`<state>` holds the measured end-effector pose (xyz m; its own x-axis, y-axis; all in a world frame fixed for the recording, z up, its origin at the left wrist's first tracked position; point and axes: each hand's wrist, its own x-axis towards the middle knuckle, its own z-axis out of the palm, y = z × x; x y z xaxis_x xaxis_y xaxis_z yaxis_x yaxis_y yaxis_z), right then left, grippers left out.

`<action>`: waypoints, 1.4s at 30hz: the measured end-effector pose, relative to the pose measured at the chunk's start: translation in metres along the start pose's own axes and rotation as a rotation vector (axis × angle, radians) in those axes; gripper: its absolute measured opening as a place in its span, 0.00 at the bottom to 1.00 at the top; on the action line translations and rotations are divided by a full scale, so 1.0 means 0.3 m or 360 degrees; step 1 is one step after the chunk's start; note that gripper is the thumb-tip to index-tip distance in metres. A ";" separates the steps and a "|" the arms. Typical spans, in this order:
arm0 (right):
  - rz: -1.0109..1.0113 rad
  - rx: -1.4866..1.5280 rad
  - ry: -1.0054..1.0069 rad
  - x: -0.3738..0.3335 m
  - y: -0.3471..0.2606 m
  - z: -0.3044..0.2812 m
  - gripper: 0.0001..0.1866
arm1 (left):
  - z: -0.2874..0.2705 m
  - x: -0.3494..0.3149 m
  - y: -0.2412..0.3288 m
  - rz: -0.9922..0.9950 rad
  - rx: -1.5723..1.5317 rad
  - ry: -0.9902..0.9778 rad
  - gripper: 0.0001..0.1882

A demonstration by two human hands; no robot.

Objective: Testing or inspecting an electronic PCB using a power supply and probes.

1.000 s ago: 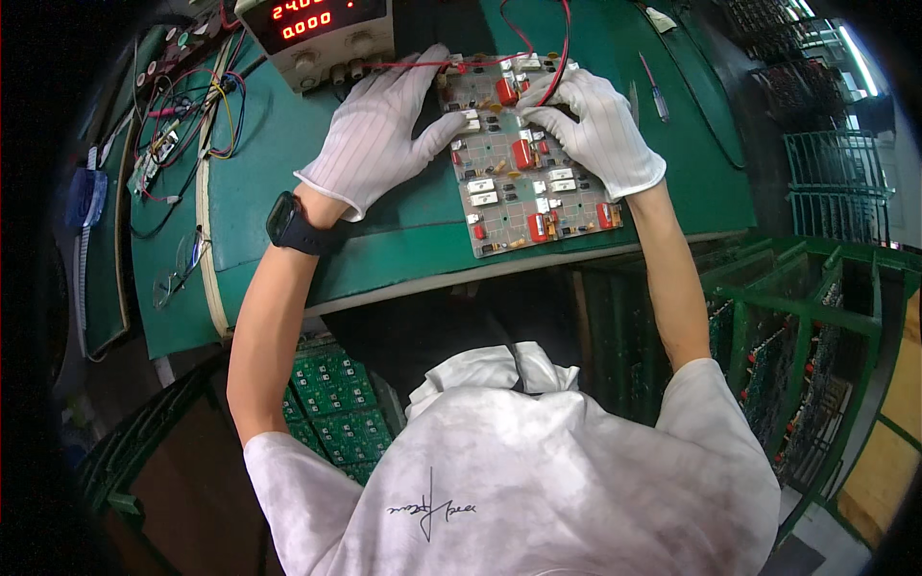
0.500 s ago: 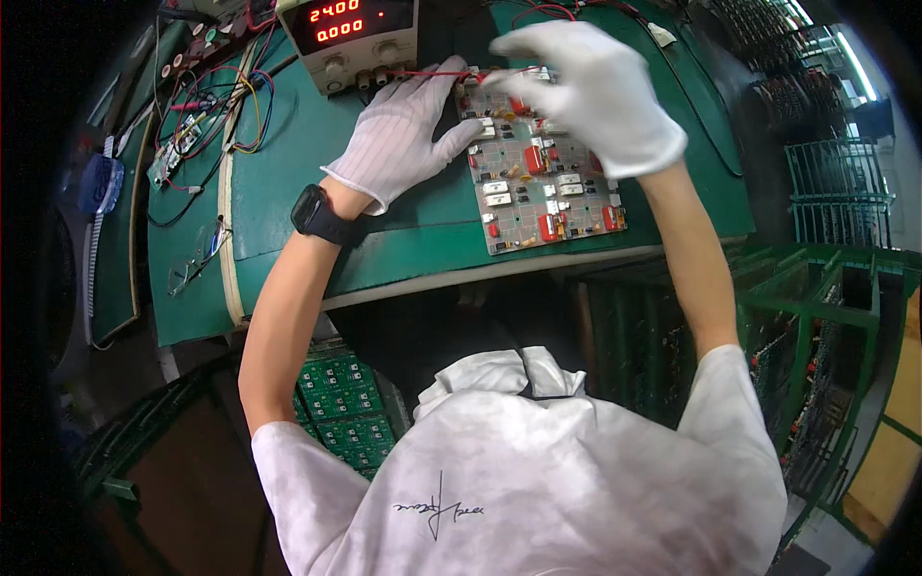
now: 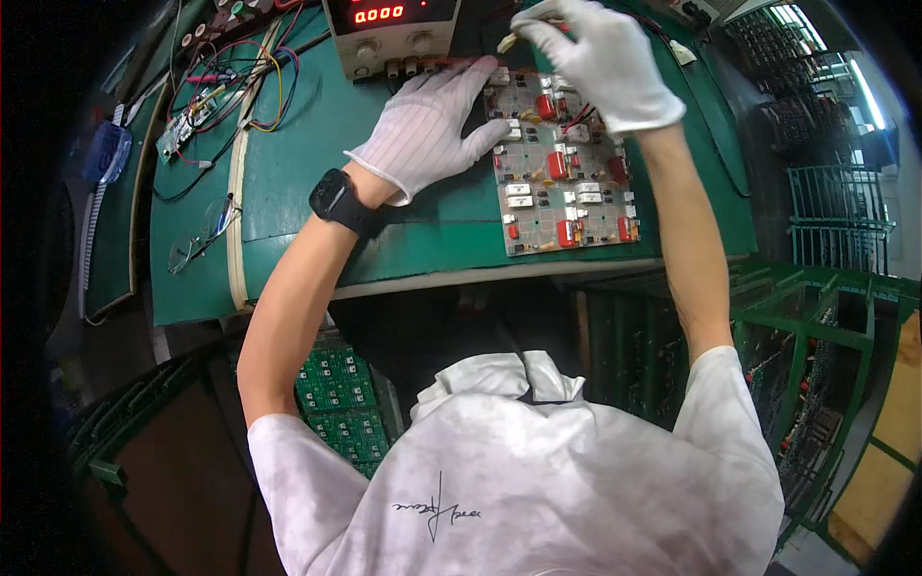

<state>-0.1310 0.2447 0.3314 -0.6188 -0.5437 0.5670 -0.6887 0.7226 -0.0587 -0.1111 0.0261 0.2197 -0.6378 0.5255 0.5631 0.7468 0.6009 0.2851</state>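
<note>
My left hand [image 3: 432, 125], in a striped white glove, lies with fingers outstretched on the green mat. Its fingertips and thumb reach the left edge of a panel of circuit boards [image 3: 567, 206] bearing red and white block components. Above the panel's far right part, my right hand [image 3: 615, 72], in a plain white glove, is closed in a pinch. A small cream-coloured wire connector [image 3: 507, 43] sticks out at its fingertips. Red and black wires [image 3: 579, 117] show below that hand; where they lead is hidden.
A power supply [image 3: 392, 38] with a red lit display stands beyond my left hand. Tangled wires with a small board [image 3: 182, 130] lie at the left. Racks of boards [image 3: 807, 384] stand at the right, and green boards [image 3: 336, 398] sit below the table edge.
My right hand has moved up and away from the panel, and the cream connector now shows at its fingertips. The view has shifted slightly; my left hand stays at the panel's left edge.
</note>
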 end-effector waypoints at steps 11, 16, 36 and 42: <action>-0.0004 -0.0028 -0.0283 -0.245 -0.113 0.034 0.15 | 0.017 -0.012 -0.023 0.0062 0.0010 0.0057 0.33; 0.0010 -0.0016 -0.0270 -0.263 -0.108 0.044 0.14 | 0.011 -0.004 -0.014 0.0023 0.0027 -0.0017 0.33; -0.0081 0.0000 -0.0202 -0.252 -0.114 0.039 0.13 | 0.016 -0.010 -0.015 -0.0047 0.0060 -0.0061 0.35; -0.0143 -0.0006 -0.0225 -0.239 -0.114 0.030 0.14 | 0.012 -0.011 -0.009 -0.0053 0.0062 -0.0048 0.35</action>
<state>-0.0665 0.2550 0.2855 -0.6022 -0.6605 0.4485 -0.7423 0.6700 -0.0100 -0.1116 0.0249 0.2142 -0.6680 0.5223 0.5300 0.7175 0.6411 0.2724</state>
